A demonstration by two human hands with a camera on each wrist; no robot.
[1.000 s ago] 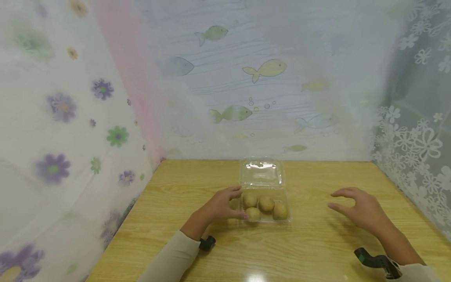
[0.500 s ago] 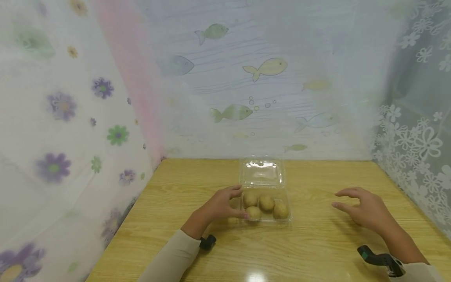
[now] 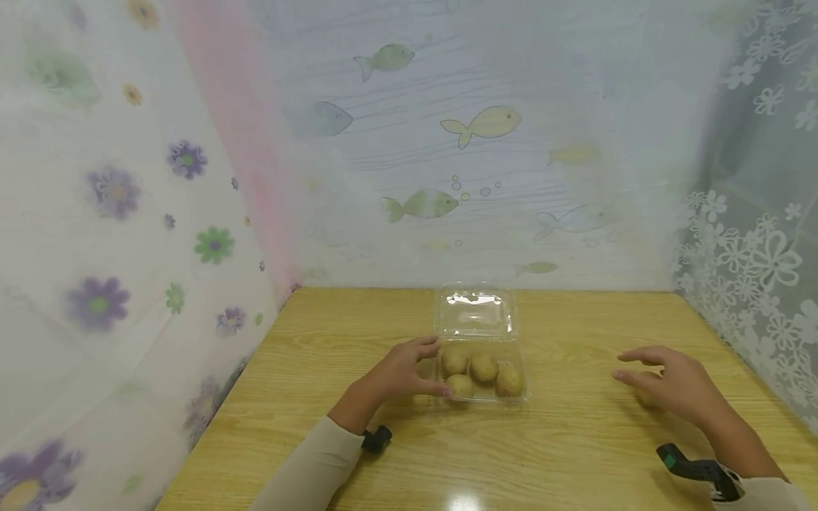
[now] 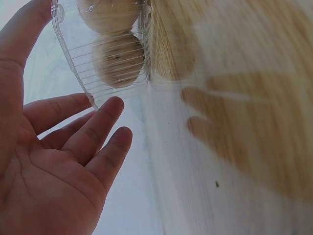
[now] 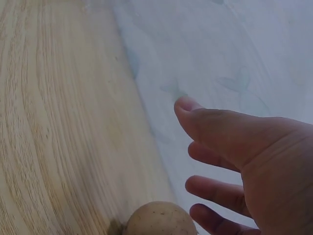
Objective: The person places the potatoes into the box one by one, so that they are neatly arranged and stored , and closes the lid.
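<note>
A clear plastic clamshell container [image 3: 524, 387] sits on the table with its lid [image 3: 476, 316] tipped up at the back. Several potatoes [image 3: 483, 367] lie inside its base. My left hand [image 3: 399, 369] holds the container's left side, thumb at the front corner and index finger at the back one. The left wrist view shows those fingertips right at the clear rim [image 4: 73, 66]. Well to the right, my right hand [image 3: 680, 383] hovers above the table, fingers loosely bent, with nothing between thumb and fingers. In the right wrist view, one potato [image 5: 160, 220] appears just below its fingers.
The wood-grain table [image 3: 543, 454] ends at a fish-patterned curtain [image 3: 486, 213] at the back. A flowered curtain [image 3: 147, 248] stands on the left, and a greyish one [image 3: 760, 262] with white flowers on the right.
My right hand has moved a little farther right, away from the container. My left hand, the container and the potatoes in it have stayed put.
</note>
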